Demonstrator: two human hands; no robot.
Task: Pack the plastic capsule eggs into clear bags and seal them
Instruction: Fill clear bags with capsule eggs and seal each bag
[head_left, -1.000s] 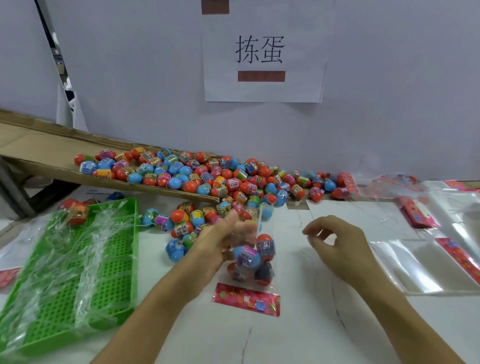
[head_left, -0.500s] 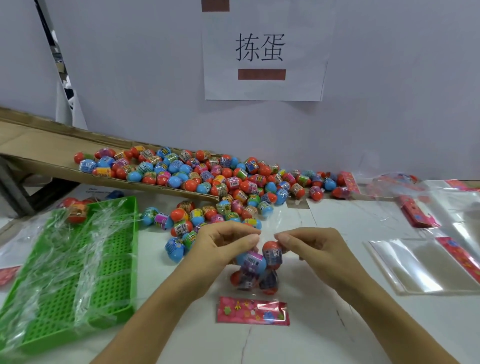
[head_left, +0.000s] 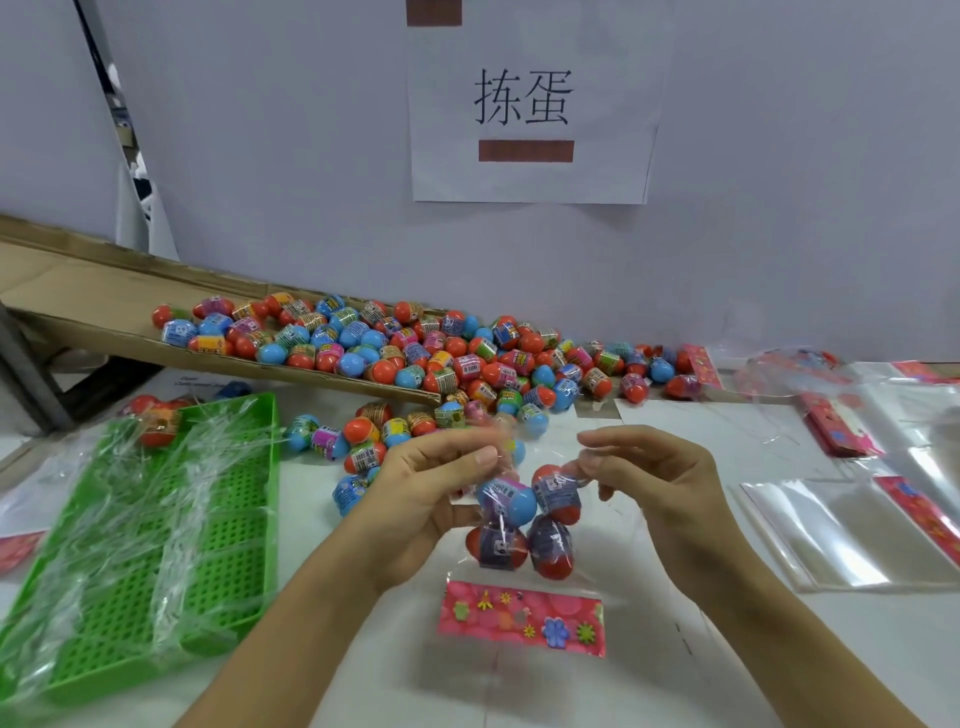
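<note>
Left hand (head_left: 441, 488) pinches the clear bag (head_left: 524, 525)'s top edge just left of the four eggs (head_left: 524, 519) inside; right hand (head_left: 654, 483) pinches right of them. Light, crinkly, probably slippery film, so grip the mouth.

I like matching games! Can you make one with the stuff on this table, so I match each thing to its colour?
Things:
1. tray
2. ramp
3. header strip on the held bag
4. sign on the wall

Colours:
A. pink with flowers
B. white with black writing
C. green
D. brown cardboard

Pairs: 1-C, 2-D, 3-A, 4-B
</note>
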